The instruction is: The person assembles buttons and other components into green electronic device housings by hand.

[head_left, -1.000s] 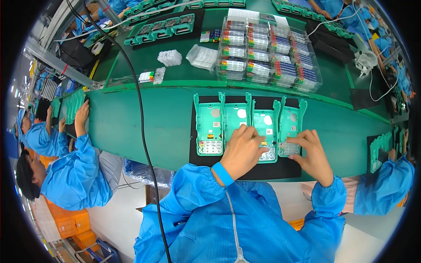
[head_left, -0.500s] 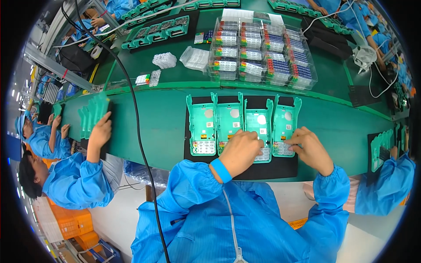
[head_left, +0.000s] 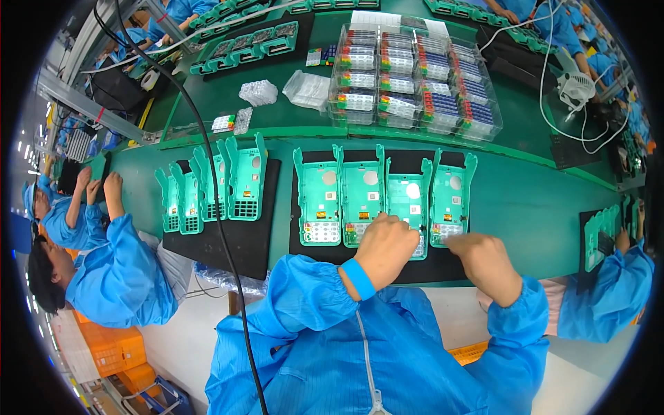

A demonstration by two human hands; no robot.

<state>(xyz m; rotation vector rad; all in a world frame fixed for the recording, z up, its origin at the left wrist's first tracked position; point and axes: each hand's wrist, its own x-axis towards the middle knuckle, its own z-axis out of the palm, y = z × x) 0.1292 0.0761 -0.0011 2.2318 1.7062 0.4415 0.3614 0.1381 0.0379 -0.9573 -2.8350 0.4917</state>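
Observation:
Four-sided green plastic housings stand side by side on a black mat point(head_left: 311, 257) before me: a far-left housing point(head_left: 319, 171), a second point(head_left: 361, 173), a third point(head_left: 401, 181) and a right-hand one point(head_left: 443, 197). A pale keypad sheet point(head_left: 321, 233) with coloured keys lies in the lower part of the far-left housing. My left hand point(head_left: 386, 250) is bent over the lower end of the third housing, fingers curled and their tips hidden. Beside the right-hand housing's lower end, my right hand point(head_left: 486, 264) has its fingers bent inward. Whatever either hand pinches is hidden.
Clear trays point(head_left: 415, 83) packed with keypads stand beyond the ledge, near plastic bags point(head_left: 306, 90) and loose keypads point(head_left: 223, 124). On the left, another mat point(head_left: 242, 238) bears green housings point(head_left: 247, 181) beside a co-worker point(head_left: 124, 277). A black cable point(head_left: 220, 207) hangs across the view.
My right hand has drawn slightly nearer me and its fingers have curled in. My left hand has shifted a little. The co-worker's mat of housings now lies on the bench at left, the hand withdrawn.

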